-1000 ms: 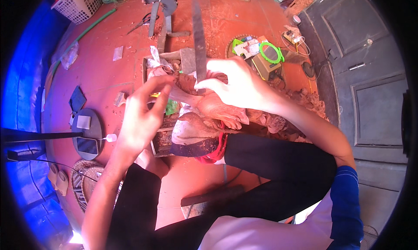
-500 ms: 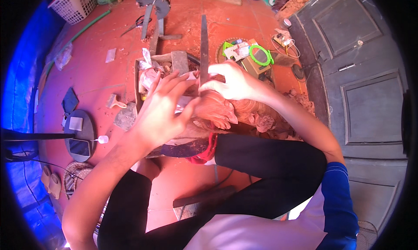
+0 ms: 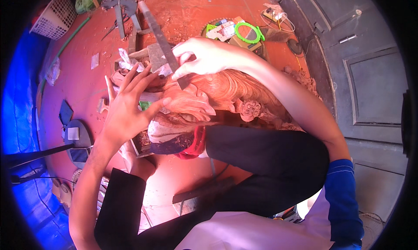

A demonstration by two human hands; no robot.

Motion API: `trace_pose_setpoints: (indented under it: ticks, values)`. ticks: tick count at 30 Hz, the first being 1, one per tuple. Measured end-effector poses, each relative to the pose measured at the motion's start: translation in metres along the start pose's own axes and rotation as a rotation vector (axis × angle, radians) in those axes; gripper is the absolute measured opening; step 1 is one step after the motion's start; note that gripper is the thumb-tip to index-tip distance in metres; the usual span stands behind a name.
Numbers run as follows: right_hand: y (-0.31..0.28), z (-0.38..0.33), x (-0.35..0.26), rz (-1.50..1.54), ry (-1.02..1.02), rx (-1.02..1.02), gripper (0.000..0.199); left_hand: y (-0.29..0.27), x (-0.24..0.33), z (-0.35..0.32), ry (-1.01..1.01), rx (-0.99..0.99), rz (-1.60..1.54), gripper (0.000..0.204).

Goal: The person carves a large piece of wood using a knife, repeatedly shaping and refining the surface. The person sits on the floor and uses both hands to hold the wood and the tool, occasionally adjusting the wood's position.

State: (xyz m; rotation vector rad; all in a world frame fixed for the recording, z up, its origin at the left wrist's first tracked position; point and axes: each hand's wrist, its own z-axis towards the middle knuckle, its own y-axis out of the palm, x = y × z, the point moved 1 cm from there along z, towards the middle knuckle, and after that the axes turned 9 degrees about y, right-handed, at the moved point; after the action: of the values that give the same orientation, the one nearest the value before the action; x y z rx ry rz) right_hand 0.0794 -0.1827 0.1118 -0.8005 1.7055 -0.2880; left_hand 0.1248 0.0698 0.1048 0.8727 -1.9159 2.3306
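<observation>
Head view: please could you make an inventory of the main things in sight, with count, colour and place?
Flat bar: one, dark grey, slanting, upper middle.
Carved wood: count unclear, reddish brown, centre.
Ring: one, bright green, right of upper middle.
Basket: one, white, upper left.
Bag: one, green, beside the basket.
Hose: one, green, upper left.
Toothed wheel: one, dark, upper left.
Sheet: one, blue, left edge.
Round board: one, dark, left.
Panelled doors: count unclear, grey, right.
Floor: one, red, underneath.
Cloth: one, red, below the carved wood.
Trousers: one pair, black, lower middle.
Shirt: one, white with blue sleeve, bottom.
Left hand: one, bare, open, at the carved wood's left end.
Right hand: one, bare, pinching the flat bar.
</observation>
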Motion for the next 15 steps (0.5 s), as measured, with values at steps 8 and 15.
trace_pose_setpoints:
  ticks: [8,15]
  values:
    - [-0.002,0.013,0.017,-0.143,-0.024,-0.125,0.039,0.014,0.024,0.015,0.042,0.002,0.238,0.068]
    - [0.000,0.014,0.015,-0.106,-0.047,-0.124,0.037,0.027,0.034,0.031,-0.086,0.053,0.106,0.058]
